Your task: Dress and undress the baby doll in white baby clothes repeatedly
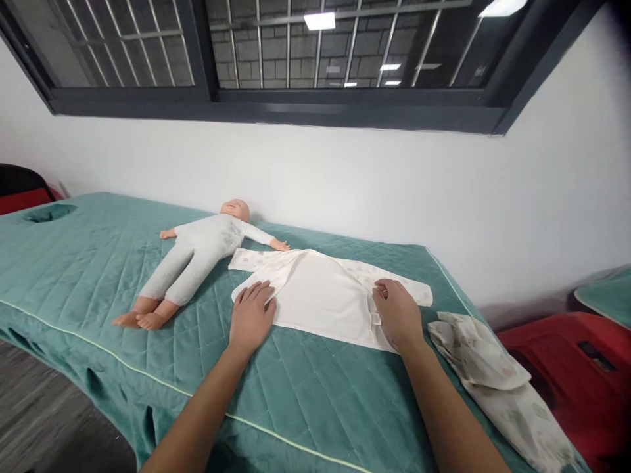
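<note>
Nearest, a crumpled printed garment lies along the right edge of the massage bed, close to the right forearm; an outward swing of that elbow could push it over the edge, towards the red seat beside the bed.

The left hand rests palm down on the near left side of a white baby top, fingers extended and thumb a little apart, gripping nothing. The right hand is narrow, fingers curled towards the thumb over the top's right side; I cannot tell whether cloth is pinched between them. The top lies spread on the bed between both hands, a small label beside the right one. Uneven pressure — one palm dragging while the other pulls — could ruck the thin fabric and skew it on the quilted cover.

Farther back, the left sleeve lies partly beneath a folded-over flap, so a tug there could twist or bunch it. The baby doll lies on its back to the left, its outstretched arm reaching the top's far edge; sliding the cloth that way could snag those small fingers.
</note>
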